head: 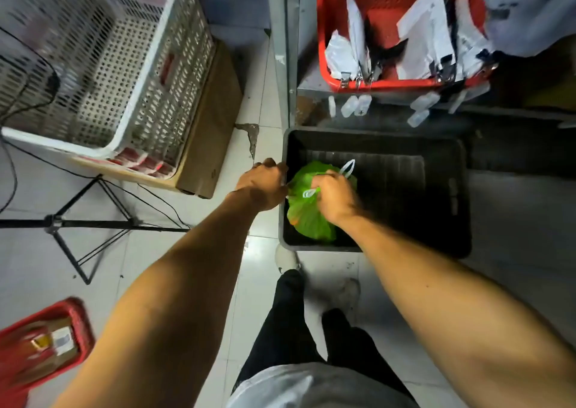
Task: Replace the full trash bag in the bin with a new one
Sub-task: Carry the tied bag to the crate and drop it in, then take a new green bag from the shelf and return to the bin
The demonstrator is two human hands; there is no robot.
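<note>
A black rectangular bin (448, 158) stands on the tiled floor in front of me. Inside its left end sits a bulging green trash bag (307, 217) with white drawstring loops (347, 167) at its top. My right hand (335, 198) is closed on the gathered neck of the bag, over the white loops. My left hand (263, 183) grips the bin's left rim, fingers curled over the edge. No new bag is visible.
A metal shelf behind the bin holds a red basket (327, 64) of papers and clips. A white perforated crate (124, 64) on a cardboard box is at the left, with a black tripod stand (78, 223) and cables. Another red basket (78, 329) lies lower left.
</note>
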